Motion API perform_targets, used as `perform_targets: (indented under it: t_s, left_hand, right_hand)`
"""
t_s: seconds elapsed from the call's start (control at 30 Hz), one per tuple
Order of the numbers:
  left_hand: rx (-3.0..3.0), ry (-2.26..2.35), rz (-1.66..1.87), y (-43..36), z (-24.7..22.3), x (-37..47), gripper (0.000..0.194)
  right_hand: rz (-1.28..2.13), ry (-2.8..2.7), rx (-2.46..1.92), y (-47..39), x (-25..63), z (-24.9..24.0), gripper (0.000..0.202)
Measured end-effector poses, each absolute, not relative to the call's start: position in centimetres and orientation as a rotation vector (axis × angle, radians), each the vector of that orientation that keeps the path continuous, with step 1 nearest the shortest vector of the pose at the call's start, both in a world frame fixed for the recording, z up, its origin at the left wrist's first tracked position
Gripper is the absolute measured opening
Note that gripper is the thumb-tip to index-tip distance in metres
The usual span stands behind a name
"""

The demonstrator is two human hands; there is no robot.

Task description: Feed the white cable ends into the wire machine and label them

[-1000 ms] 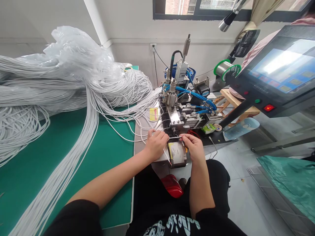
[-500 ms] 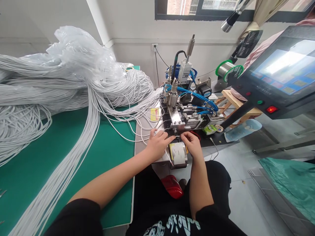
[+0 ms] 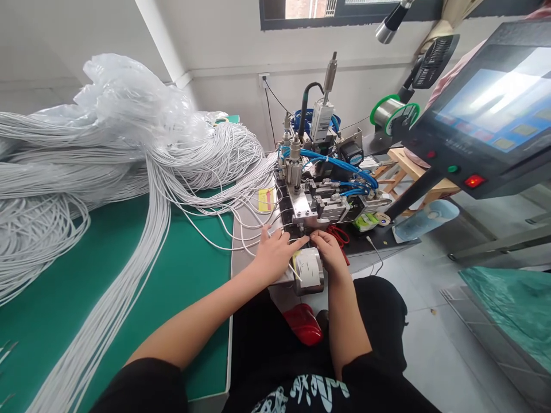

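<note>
Green table [image 3: 193, 344], nine o'clock of the hands. Cable heap [image 3: 232, 155] at ten, monitor [image 3: 495, 109] at two, machine [image 3: 301, 203] at twelve. Left hand [image 3: 273, 252] curls over a white cable [image 3: 297, 274], whose loose end trails towards five; right hand [image 3: 330, 251] at three, thumb and forefinger pressed together. Fingertips small, part-hidden: cannot tell whether either hand pinches cable. Risks, my reading: a machine stroke nips fingertips this close; tangled heap tugs cable askew.

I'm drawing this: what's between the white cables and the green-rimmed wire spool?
The machine with blue tubes stands between the white cables and the wire spool in the head view.
</note>
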State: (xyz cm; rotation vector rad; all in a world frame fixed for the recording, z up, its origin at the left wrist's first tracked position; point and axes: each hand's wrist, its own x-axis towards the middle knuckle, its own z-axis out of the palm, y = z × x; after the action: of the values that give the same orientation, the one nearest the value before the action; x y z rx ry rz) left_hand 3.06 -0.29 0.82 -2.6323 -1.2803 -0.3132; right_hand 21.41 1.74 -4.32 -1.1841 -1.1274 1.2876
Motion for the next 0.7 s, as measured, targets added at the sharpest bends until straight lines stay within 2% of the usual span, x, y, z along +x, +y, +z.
perform_targets:
  t_s: [0.23, 0.5, 0.7]
  left_hand:
    - [-2.651, -1.246, -0.392, 0.1, 0.4, 2.4, 0.056]
    - [-2.584, -1.222, -0.677, -0.1, -0.7, 1.7, 0.037]
    - [-2.559, -1.378, -0.671, -0.3, -0.3, 1.8, 0.046]
  right_hand:
    - [1.284, -1.099, -1.152, 1.2, 21.5, -4.9, 0.032]
    - [0.92, -1.226, -1.424, -1.0, 22.2, -3.5, 0.035]
    - [0.826, -1.362, -1.434, -3.6, 22.1, -0.1, 0.029]
